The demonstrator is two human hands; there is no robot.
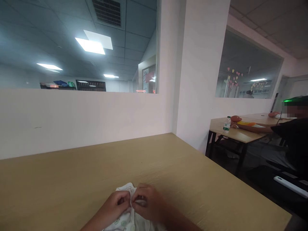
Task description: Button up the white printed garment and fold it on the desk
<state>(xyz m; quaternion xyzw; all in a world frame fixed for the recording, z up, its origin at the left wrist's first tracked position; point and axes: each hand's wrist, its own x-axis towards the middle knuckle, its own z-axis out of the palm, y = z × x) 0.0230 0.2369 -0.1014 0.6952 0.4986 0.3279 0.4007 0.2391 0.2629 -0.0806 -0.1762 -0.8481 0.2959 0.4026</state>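
Note:
A small white garment (125, 221) with a pale print lies on the table at the bottom middle of the view. Its neck end points away from me, and a front edge runs down its middle. My left hand (117, 203) pinches the cloth left of that edge, near the top. Close against it, my right hand (150, 202) grips the edge from the other side, thumb and fingers curled together. The fingertips of both hands almost meet. Whatever small part lies between them is hidden. The lower garment runs out of view.
The wooden table (91, 170) meets a white wall (84, 118) and pillar (199, 73). To the right, a person in dark clothes (293, 131) sits at another table (240, 136) with a doll (237, 119) and a water bottle (226, 125). A white phone-like object (291, 186) lies on a dark surface.

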